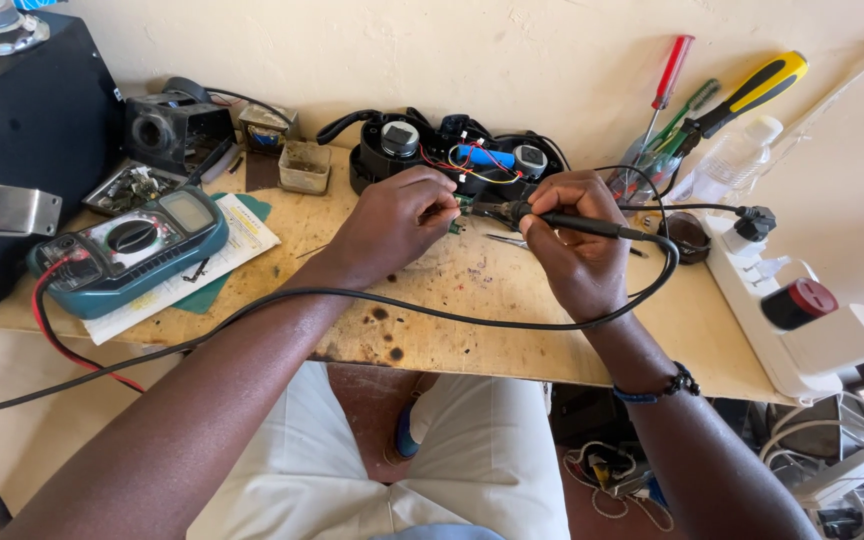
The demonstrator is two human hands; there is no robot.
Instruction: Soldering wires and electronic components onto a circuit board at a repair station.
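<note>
Centrally on the bench, my left hand pinches a tiny, light, likely fragile circuit board by its edge, while my right hand grips a stiff soldering iron pen-style.

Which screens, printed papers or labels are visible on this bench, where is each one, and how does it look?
Multimeter: left on the bench, teal body, black dial, small grey rectangular screen at its upper end.
Printed paper sheet: under the multimeter, white, rectangular, covered with fine print.
Plastic bottle: right, by the wall, clear with white cap; no label can be made out.
</note>
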